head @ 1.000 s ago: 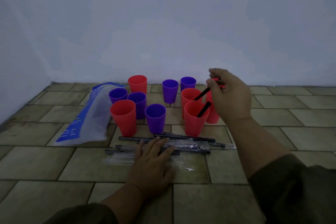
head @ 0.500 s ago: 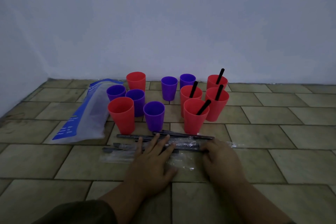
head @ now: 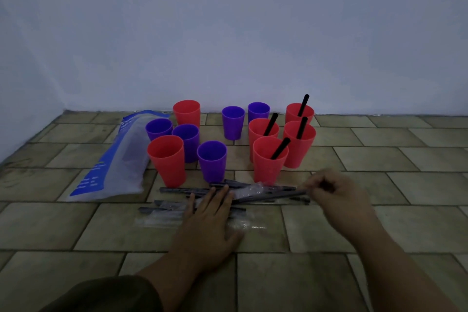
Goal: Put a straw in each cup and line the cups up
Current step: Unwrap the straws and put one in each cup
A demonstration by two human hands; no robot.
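Sleeve: a dark fabric sleeve covers the left forearm at the bottom edge.
Left hand: the left hand lies palm down with straight, spread fingers. It presses on the loose dark straws and their crumpled clear wrapper and grasps nothing.
Right hand: the right hand, slightly blurred, has curled fingers pinching the right end of one dark grey straw. That straw slants across the pile toward the left fingertips.
Floor: the brownish tiled floor bears everything.
Front cups: just beyond the pile stand an empty red plastic cup, an empty purple plastic cup and a red cup holding a black straw.
Right cluster: three more red cups with straws stand close behind that one, and every straw leans right.
Left cluster: four empty purple cups and another empty red one are scattered behind, not in a line.
Bag: a clear-and-blue plastic bag lies flat left of the cups.
Wall: a pale plain wall rises behind.
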